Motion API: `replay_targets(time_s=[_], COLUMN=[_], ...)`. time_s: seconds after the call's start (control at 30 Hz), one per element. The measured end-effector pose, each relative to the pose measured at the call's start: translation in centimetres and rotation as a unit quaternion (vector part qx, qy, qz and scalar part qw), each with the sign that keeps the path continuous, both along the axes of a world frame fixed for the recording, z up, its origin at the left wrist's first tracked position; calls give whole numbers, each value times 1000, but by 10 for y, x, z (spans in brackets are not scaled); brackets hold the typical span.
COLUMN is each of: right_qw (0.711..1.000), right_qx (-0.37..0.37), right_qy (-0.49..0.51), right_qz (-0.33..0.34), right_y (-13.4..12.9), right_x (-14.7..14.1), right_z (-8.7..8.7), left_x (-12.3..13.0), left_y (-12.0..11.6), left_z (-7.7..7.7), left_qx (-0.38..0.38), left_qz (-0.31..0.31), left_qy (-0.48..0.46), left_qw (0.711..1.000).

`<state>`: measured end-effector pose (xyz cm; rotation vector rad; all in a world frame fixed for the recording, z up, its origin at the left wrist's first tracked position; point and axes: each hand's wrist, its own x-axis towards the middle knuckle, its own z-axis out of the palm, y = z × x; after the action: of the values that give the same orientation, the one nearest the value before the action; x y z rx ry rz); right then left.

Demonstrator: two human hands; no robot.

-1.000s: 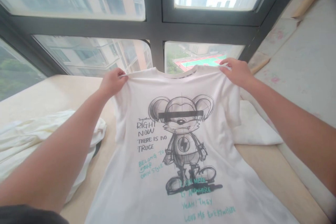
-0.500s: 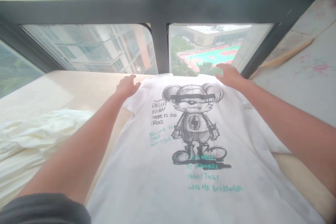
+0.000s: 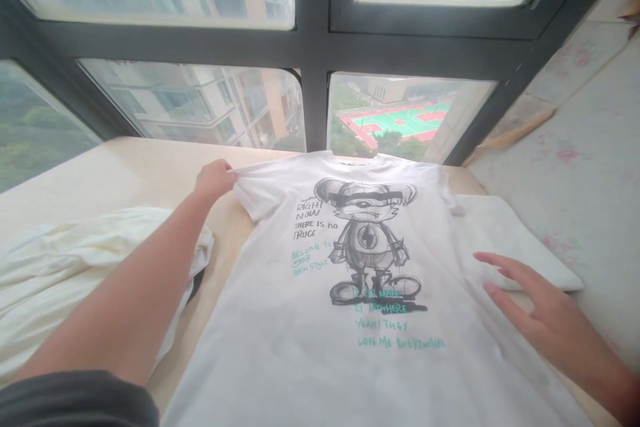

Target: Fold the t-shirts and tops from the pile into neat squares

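A white T-shirt (image 3: 280, 327) with a sketched bear figure and black and green lettering lies spread out, its neckline toward the window. My left hand (image 3: 216, 179) is closed on the edge of the shirt's left sleeve, which is drawn out to the side. My right hand (image 3: 525, 287) is open, fingers apart, beside the shirt's right side below the right sleeve; nothing is in it. Whether its fingertips touch the cloth cannot be told.
Rumpled cream-white cloth (image 3: 100, 240) lies on the pale ledge (image 3: 145, 160) at the left, partly behind my left forearm. A folded white item (image 3: 505, 227) sits at the right by the flower-patterned wall (image 3: 590, 167). A grey window frame (image 3: 315, 47) stands behind.
My left hand has moved outward and taken hold of the left sleeve. My right hand has come down from the right shoulder toward me. The view has tilted up slightly.
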<state>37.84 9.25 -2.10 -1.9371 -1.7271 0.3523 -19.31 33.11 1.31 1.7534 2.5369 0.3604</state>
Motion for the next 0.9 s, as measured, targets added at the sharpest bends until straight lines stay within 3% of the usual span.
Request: replay_targets(time_s=[0.13, 0.27, 0.4, 0.53, 0.67, 0.77, 0.9], right_qw=[999, 1000, 999, 991, 978, 982, 987], right_qx=[-25, -16, 4, -27, -66, -60, -63], right_qy=[-4, -16, 4, 62, 132, 120, 122], right_qz=[-26, -18, -43, -113, -147, -131, -83], right_y=[-58, -98, -126, -154, -182, -198, -211], right_x=[14, 12, 16, 43, 65, 64, 56], right_z=[-26, -44, -50, -59, -69, -66, -52], left_x=[10, 42, 71, 79, 75, 69, 54], left_y=[-2, -45, -143, -268, -377, -434, -474], left_z=[5, -6, -19, -44, -72, -81, -81], left_qx=[73, 59, -12, -21, 36, 62, 69], left_qz=[12, -90, -188, -167, -148, -138, -118], left_qy=[24, 33, 55, 67, 47, 10, -48], left_qw=[997, 994, 981, 983, 987, 989, 990])
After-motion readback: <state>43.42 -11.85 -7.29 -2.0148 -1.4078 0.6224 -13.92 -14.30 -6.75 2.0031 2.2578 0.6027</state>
